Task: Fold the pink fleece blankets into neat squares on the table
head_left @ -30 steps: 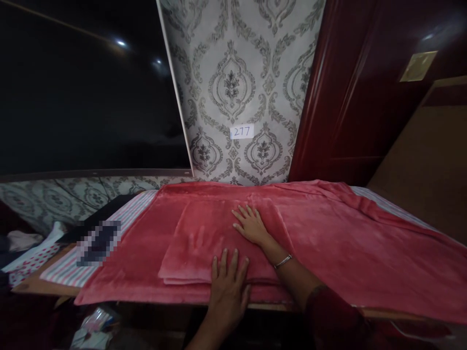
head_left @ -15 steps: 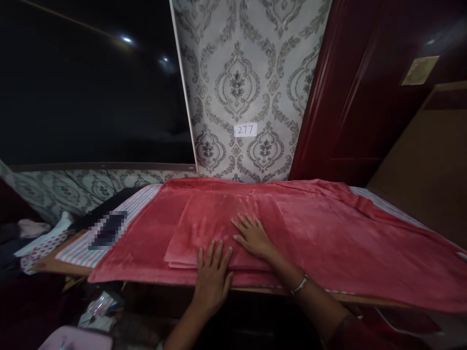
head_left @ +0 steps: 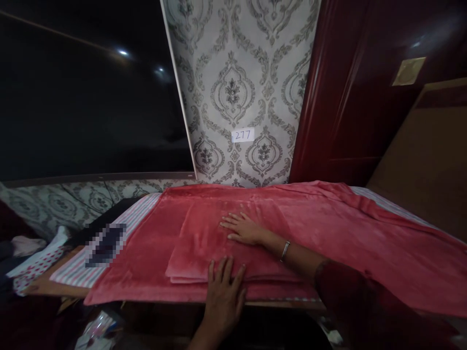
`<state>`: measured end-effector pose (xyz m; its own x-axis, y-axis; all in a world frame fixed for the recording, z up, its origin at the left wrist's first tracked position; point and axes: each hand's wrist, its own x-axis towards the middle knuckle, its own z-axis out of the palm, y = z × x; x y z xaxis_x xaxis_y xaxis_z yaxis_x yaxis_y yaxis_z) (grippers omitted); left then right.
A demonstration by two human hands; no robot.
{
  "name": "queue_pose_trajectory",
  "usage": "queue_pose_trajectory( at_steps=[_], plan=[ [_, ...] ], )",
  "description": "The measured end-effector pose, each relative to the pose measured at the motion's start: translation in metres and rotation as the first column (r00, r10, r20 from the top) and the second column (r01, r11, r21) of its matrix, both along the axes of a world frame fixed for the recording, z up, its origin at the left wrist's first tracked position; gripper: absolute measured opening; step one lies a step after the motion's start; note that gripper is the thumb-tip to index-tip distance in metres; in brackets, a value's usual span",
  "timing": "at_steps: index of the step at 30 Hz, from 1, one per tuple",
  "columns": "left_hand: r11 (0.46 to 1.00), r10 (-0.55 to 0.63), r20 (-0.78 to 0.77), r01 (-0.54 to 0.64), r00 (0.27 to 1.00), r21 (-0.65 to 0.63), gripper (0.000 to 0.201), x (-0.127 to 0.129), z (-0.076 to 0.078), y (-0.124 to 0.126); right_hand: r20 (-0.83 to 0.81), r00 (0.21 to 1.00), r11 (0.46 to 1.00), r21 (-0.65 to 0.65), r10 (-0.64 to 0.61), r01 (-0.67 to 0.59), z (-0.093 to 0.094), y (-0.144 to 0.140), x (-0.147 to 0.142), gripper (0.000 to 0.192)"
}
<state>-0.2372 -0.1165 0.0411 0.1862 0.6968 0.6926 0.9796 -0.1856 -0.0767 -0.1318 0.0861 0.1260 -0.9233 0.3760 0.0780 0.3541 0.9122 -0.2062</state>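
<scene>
A folded red fleece cloth [head_left: 204, 243] lies on a larger red fleece blanket [head_left: 346, 233] spread over the table. My left hand [head_left: 223, 291] lies flat, fingers apart, on the folded cloth's near edge at the table's front. My right hand [head_left: 242, 228], with a metal bangle at the wrist, rests palm down on the top of the folded cloth, fingers pointing left. Neither hand grips anything.
A striped sheet [head_left: 83, 262] shows under the blanket at the left, with a dark phone-like object [head_left: 105, 243] on it. Patterned wallpaper with a "277" label [head_left: 242, 135] is behind; a dark screen [head_left: 83, 97] left, a red door [head_left: 350, 97] right. Clutter lies below left.
My right hand has slid up and to the left across the folded cloth, fingers turning leftward. My left hand has shifted slightly right along the near edge.
</scene>
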Motion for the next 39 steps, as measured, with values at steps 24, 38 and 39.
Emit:
queue_pose_trajectory(
  at_steps=[24,38,39],
  plan=[
    [0.997,-0.041,-0.035,0.044,0.999,0.070,0.051,-0.007,0.010,-0.001,-0.044,0.968,0.968,0.007,-0.249,0.249,0.010,0.035,-0.028,0.058],
    [0.998,-0.026,-0.030,0.028,0.999,0.054,0.070,-0.010,-0.018,0.008,-0.001,0.983,0.983,-0.026,-0.183,0.183,-0.003,0.063,-0.061,0.059],
    [0.998,-0.028,-0.020,0.030,0.999,0.058,0.071,-0.010,-0.019,0.009,-0.005,0.977,0.977,-0.035,-0.211,0.211,-0.007,0.068,-0.063,0.060]
  ],
)
